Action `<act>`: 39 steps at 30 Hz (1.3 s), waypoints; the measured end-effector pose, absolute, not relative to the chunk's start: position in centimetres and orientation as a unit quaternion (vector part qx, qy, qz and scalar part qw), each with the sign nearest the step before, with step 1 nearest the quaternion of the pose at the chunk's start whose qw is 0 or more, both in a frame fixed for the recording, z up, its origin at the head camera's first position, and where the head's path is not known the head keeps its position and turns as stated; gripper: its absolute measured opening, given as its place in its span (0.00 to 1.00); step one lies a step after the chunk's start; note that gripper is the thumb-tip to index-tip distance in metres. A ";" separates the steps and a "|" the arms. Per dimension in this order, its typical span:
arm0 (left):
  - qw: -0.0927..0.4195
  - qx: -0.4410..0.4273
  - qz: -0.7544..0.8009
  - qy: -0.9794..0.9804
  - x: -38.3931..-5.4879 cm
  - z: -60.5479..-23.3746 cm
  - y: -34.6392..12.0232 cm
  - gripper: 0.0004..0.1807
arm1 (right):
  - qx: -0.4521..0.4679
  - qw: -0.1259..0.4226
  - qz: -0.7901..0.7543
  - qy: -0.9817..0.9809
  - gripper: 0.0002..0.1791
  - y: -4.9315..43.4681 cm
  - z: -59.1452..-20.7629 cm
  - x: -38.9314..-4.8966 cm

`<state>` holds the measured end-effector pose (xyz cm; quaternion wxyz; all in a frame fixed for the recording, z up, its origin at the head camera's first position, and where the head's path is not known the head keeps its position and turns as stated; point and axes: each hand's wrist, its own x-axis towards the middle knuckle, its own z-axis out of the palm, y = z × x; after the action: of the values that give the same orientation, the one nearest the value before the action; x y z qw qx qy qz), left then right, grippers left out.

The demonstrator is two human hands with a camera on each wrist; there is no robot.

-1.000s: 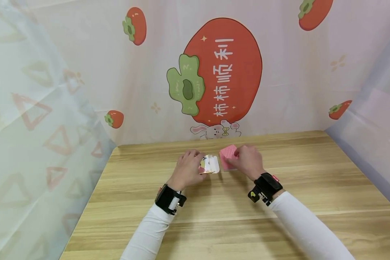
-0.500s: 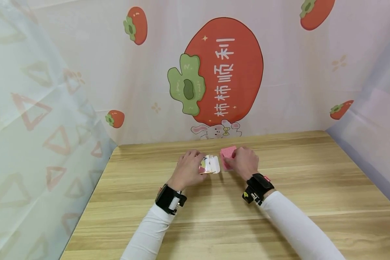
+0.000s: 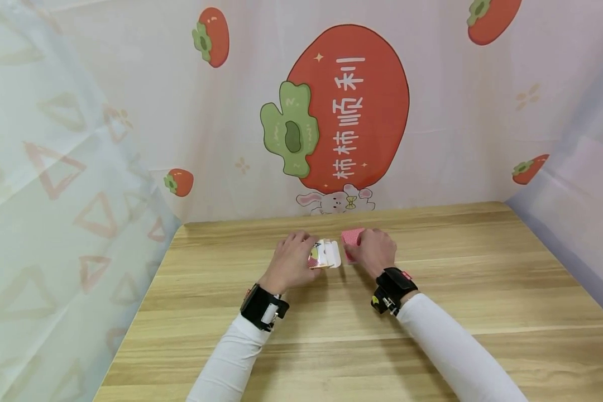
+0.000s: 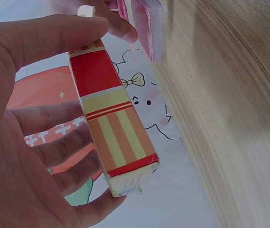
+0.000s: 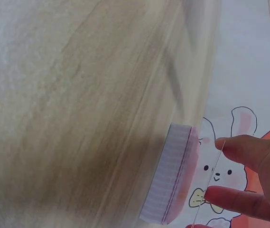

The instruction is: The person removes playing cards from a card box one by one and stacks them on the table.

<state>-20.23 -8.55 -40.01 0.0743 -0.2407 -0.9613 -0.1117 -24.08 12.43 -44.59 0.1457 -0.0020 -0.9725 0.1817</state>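
Observation:
My left hand (image 3: pixel 290 261) grips a small playing-card box (image 4: pixel 104 102) between thumb and fingers, off the table. One end of the box points right, with its white flap (image 3: pixel 334 254) folded out. To the right, my right hand (image 3: pixel 377 251) pinches a single playing card (image 5: pixel 211 178), seen edge-on in the right wrist view, thumb on one edge and fingers on the other. Just under that card, apart from it, a stack of playing cards (image 5: pixel 168 175) with red-patterned backs rests on the table. In the head view the card and stack overlap, partly hidden by my fingers.
The wooden table (image 3: pixel 331 346) extends around both hands. Close behind them hangs a white curtain (image 3: pixel 231 117) printed with persimmons and a rabbit. More printed cloth (image 3: pixel 55 223) bounds the left side, and a pale one (image 3: pixel 583 167) the right.
My right hand has moved slightly left, bringing its card more squarely over the stack. The left hand and card box have stayed almost still.

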 end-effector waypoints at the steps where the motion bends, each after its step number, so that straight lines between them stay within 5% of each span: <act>1: 0.074 -0.241 -0.111 -0.961 -20.2 -40.0 -8.6 0.38 | -0.002 0.145 0.179 -0.973 0.23 12.4 -44.6 -24.1; 39: 0.073 -0.240 -0.120 -0.961 -20.5 -40.3 -9.0 0.37 | -0.011 0.117 0.142 -0.983 0.24 11.5 -45.6 -25.1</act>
<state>-20.47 -8.97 -40.30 0.0725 -0.2402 -0.9605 -0.1201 -25.09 11.55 -45.59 0.1174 -0.0113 -0.9829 0.1417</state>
